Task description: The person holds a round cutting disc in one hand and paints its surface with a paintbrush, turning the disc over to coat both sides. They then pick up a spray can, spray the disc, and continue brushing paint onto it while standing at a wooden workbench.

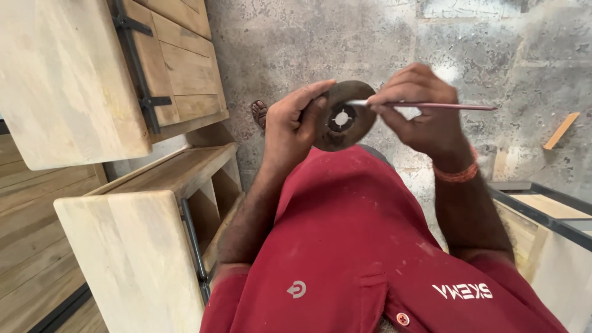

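My left hand (295,125) grips a round dark brown disc (356,126) by its left rim, holding it upright in front of my chest. The disc has a pale cross-shaped hole at its centre. My right hand (419,111) pinches a thin brush (456,106) with a dark red handle that points to the right. The brush's pale tip touches the disc's face just above the centre hole. A red cord bracelet (457,174) circles my right wrist. My red shirt fills the lower part of the view.
Pale wooden cabinets with black metal fittings (132,185) stand at the left. Another wood and metal frame piece (542,209) stands at the right. The floor is grey concrete (493,49), with a small wood strip (561,131) lying on it. A sandalled foot (259,113) shows below the disc.
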